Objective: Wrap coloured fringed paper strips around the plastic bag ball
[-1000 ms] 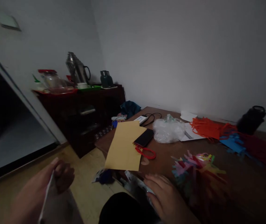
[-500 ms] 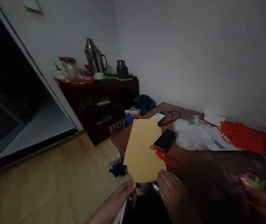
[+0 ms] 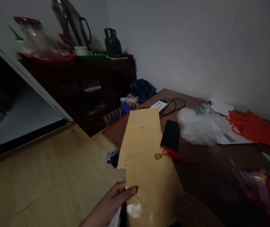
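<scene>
My left hand (image 3: 114, 201) grips the left edge of a brown paper envelope (image 3: 151, 186), thumb on top and fingers underneath. The envelope reaches over the near table edge, and a glare patch shows at its lower left. Another sheet of the same brown paper (image 3: 142, 126) lies behind it on the table. By the envelope's right edge is my right hand (image 3: 194, 209), dark and blurred, so its fingers cannot be made out. A black phone (image 3: 170, 135) lies to the right of the paper. Its gold charm (image 3: 158, 156) rests over the envelope, beside a red cord (image 3: 179, 156).
On the brown table (image 3: 173, 94) are a white power strip (image 3: 159, 105), a clear plastic bag (image 3: 198, 126), orange-red strips (image 3: 255, 126) and blurred coloured pieces (image 3: 260, 186). A dark cabinet (image 3: 78, 91) at left carries a metal flask (image 3: 70, 25) and a green jug (image 3: 113, 44).
The envelope under my left hand now extends further down towards me, its near part in view. My left hand now holds its side edge. The phone has turned and the view has shifted.
</scene>
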`<state>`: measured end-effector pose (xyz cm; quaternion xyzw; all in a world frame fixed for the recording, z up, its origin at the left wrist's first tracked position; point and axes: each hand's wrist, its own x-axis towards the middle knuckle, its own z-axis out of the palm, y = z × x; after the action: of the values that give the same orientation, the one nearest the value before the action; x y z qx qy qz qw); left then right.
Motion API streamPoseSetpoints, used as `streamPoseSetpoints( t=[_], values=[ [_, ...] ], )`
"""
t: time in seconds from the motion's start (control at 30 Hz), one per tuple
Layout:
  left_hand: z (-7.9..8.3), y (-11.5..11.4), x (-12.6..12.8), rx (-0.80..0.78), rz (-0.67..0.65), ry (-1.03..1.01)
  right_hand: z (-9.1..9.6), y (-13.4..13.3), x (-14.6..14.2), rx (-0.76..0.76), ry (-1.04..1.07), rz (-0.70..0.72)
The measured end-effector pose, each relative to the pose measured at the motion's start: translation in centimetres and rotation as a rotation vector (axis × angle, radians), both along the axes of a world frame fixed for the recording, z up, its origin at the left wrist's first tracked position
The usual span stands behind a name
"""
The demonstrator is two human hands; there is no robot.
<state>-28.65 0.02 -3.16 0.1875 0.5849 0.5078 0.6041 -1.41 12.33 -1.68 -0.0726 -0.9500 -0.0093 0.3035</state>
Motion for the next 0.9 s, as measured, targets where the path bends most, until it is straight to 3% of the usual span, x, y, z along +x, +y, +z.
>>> streamPoseSetpoints(
  t=[0.13, 0.3, 0.6, 0.73, 0.9],
  values=[
    [0.3, 0.8, 0.9, -0.080, 0.091, -0.091, 2.8, 0.7, -0.6, -0.060, -0.013, 0.066],
    [0.5, 1.0, 1.3, 0.001, 0.115, -0.136, 5.0, 0.3, -3.1, -0.196, 0.075, -0.010],
    [1.7, 1.4, 1.9, 0.140, 0.053, -0.155, 3.2, 0.2, -10.4, -0.499, -0.006, -0.125],
    [1.6, 1.5, 1.6, 0.161, 0.010, -0.116, 2.7, 0.2, -11.1, -0.534, -0.008, -0.131],
    [1.6, 1.7, 1.2, 0.225, -0.099, -0.060, 3.6, 0.1, -11.2, -0.506, -0.054, -0.162]
  ],
)
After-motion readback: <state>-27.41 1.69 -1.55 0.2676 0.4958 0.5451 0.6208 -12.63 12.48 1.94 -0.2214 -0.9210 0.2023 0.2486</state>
